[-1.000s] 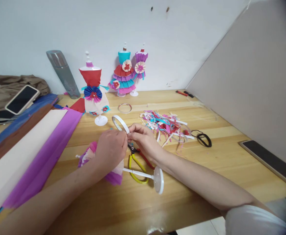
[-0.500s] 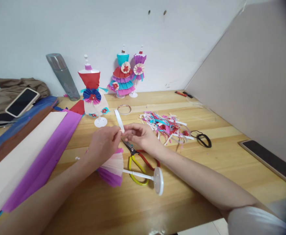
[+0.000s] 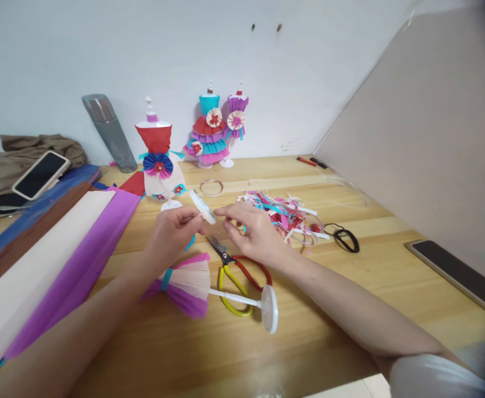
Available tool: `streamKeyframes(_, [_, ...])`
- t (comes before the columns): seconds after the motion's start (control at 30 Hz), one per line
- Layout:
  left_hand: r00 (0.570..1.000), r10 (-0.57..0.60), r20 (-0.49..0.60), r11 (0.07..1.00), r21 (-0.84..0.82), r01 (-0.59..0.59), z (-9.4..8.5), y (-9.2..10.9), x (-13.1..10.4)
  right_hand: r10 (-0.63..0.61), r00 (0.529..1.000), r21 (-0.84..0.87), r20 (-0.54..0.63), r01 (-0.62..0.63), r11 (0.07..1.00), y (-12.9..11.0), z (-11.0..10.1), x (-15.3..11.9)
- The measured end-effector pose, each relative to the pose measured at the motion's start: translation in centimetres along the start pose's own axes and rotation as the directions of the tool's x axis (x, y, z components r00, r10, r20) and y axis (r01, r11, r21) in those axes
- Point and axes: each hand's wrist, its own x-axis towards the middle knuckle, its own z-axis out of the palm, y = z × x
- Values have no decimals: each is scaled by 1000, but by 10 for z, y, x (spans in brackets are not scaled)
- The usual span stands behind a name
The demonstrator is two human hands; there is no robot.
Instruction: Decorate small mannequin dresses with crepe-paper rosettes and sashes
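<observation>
A narrow white strip with faint greenish marks [image 3: 202, 207] is pinched at its lower edge between the thumb and fingers of my left hand [image 3: 178, 228]. My right hand [image 3: 253, 229] is just right of the strip, index finger stretched to its end; whether it touches I cannot tell. Its thumb stands apart from the index finger, and nothing shows between them. Below my hands lie scissors [image 3: 225, 258] with one yellow and one red handle. A small dress-form stand in a purple and cream paper skirt [image 3: 190, 282] lies on its side, partly behind my left forearm.
Dressed mini mannequins [image 3: 157, 141] stand along the wall beside a grey bottle [image 3: 111, 135]. Paper scraps [image 3: 281, 213] are heaped right of centre, near a black cord loop [image 3: 345, 240]. Crepe paper sheets [image 3: 60, 260] and a phone [image 3: 41, 174] are left; a dark slab [image 3: 458, 271] is right.
The strip has turned so its marked face shows. My right fingers have shifted right and come apart, while my left hand has drawn slightly left, still gripping the strip.
</observation>
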Motion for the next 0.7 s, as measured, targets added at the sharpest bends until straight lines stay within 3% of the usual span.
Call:
streamKeyframes(0.13, [1000, 13, 25, 999, -40, -12, -3, 0, 1, -103, 985, 79, 138, 92, 993, 13, 3, 3])
streamKeyframes(0.27, [999, 23, 48, 1000, -20, -22, -1, -2, 1, -108, 986, 8, 129, 107, 994, 15, 9, 2])
streamKeyframes(0.53, [997, 43, -59, 967, 252, -27, 5, 3, -7, -56, 996, -255, 75, 73, 964, -2, 13, -5])
streamKeyframes(0.6, [992, 99, -82, 925, 374, -61, 6, 3, -9, -58, 996, -266, 71, 75, 961, -5, 13, -6])
streamKeyframes(0.7, [966, 243, -90, 791, 595, -144, 10, 1, -12, -35, 997, -238, 65, 49, 970, -10, 12, -6])
